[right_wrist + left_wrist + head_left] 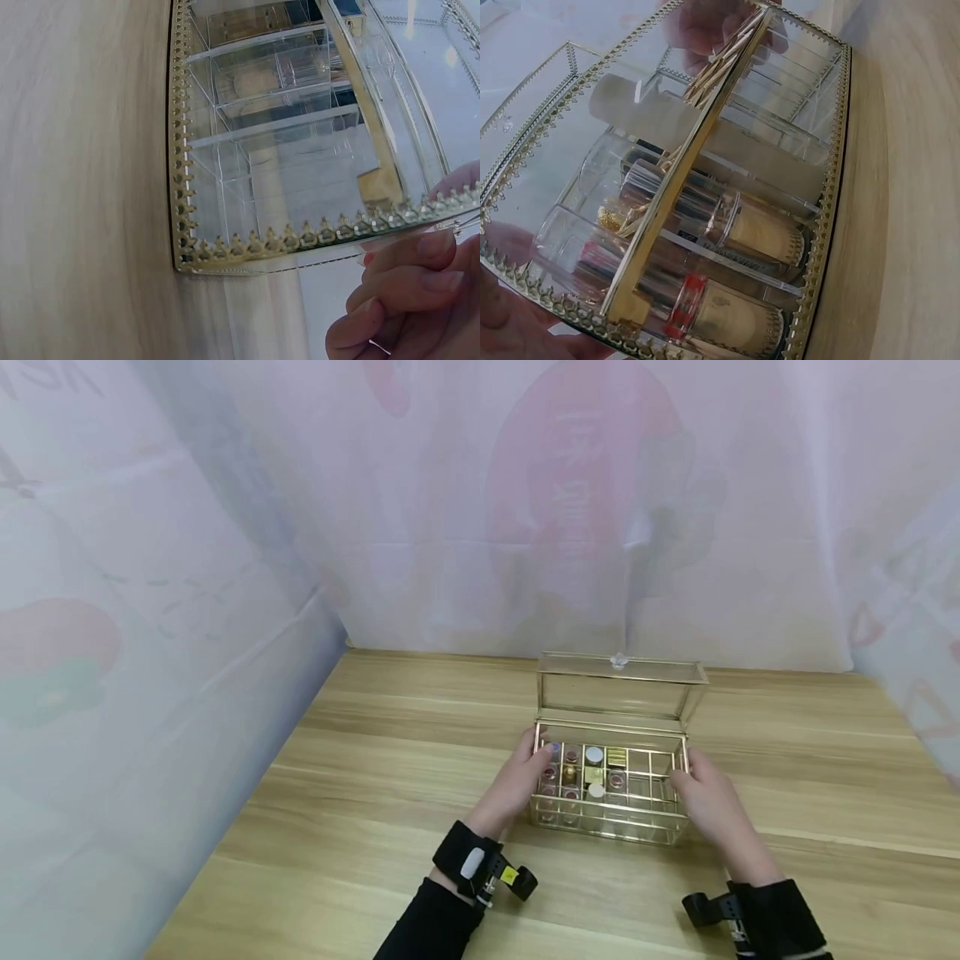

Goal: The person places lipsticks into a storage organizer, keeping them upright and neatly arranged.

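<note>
A glass box with gold edges [609, 833] sits in front of me, its hinged lid [622, 672] raised at the back. My left hand [517, 781] grips the box's left end, with the thumb over the rim. At the right end my right hand [712, 802] holds it the same way, and its curled fingers [409, 281] show beside the end wall in the right wrist view. A gold grid divides the top into compartments. Several lipstick-like tubes [739, 315] stand in the left and middle ones, some with clear caps, one with a red band.
The box stands on a wood-grain table [360, 852]. Pale printed curtains [450, 527] hang behind the table and along its left and right sides. Black wrist straps with cameras [517, 881] sit on both forearms.
</note>
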A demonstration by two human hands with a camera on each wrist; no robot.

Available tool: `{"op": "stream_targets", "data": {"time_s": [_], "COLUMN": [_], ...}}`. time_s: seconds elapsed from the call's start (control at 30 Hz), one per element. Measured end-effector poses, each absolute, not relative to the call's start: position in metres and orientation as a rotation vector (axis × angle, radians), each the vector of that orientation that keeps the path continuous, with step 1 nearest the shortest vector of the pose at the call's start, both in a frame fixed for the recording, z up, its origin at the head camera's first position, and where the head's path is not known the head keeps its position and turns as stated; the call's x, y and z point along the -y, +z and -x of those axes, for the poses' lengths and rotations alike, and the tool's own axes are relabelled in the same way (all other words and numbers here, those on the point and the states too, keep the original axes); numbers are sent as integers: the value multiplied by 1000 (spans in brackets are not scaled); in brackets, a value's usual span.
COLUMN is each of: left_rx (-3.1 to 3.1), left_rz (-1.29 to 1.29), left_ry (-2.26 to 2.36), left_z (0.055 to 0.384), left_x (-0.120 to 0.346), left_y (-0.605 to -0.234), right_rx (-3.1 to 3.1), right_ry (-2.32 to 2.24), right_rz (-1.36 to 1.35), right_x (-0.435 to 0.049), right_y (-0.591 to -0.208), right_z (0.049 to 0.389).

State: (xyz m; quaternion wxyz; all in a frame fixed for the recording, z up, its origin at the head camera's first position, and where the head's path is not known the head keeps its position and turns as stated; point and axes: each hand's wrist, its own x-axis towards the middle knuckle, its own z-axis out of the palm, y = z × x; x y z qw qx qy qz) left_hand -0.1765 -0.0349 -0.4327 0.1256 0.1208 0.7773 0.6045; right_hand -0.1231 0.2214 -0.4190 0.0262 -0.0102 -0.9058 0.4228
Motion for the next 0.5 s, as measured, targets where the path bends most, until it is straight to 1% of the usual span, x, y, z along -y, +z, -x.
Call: {"op": "stream_targets", "data": {"time_s": [0.27,0.5], "left_rx": [-2265,-2258], "left_rz": [-270,-286], "left_ry": [1744,1761], "left_z": [177,181], "left_x": [48,57], "left_y": [-435,-435], "right_rx": [2809,2794], "right_ry": [1347,1365], "right_rz": [46,47], "right_x": [-210,-202], "right_y": [-423,-423], "right_z": [128,133]}}
